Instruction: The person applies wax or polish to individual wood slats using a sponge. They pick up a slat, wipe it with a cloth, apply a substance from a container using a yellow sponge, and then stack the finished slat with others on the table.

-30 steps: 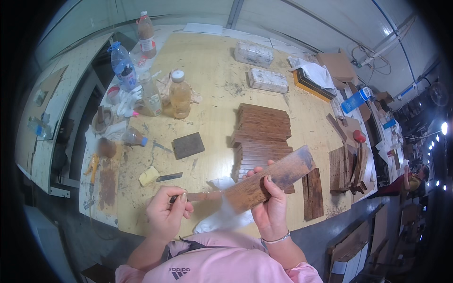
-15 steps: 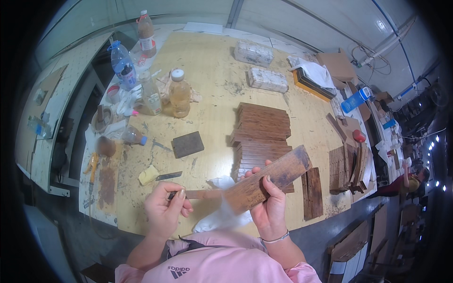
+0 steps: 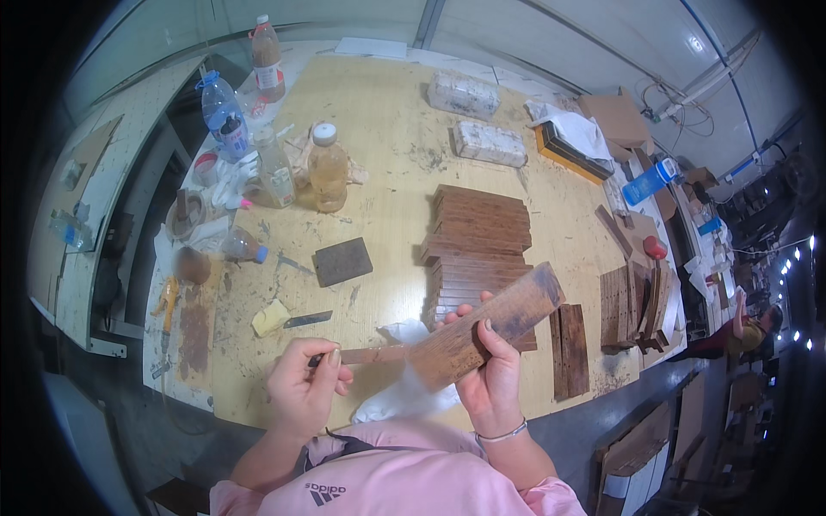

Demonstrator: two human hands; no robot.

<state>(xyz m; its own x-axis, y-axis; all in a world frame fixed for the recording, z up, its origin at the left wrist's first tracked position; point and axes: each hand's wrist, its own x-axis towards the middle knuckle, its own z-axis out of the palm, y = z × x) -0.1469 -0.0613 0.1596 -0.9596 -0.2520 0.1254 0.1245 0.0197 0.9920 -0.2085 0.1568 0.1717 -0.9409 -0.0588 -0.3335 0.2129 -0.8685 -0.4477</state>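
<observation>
My right hand holds a brown wooden plank, tilted up to the right, thumb on its face and fingers behind. The plank's upper end is stained dark. In my left hand, pinched between thumb and fingers, is a thin flat brown blade with a dark end. Its tip meets the plank's lower left end, where a blur hides the exact contact. Beneath lies a crumpled white cloth. Beyond my left hand are a yellow lump, a dark narrow strip and a dark rectangular block.
Stacked brown planks lie ahead, with two more planks to the right. Bottles stand at the left, including one of yellowish liquid. Two wrapped blocks sit at the back. A blue bottle lies at the right edge.
The plank in my right hand has tilted slightly, its upper end shifting a little left. My left hand and the blade have barely moved.
</observation>
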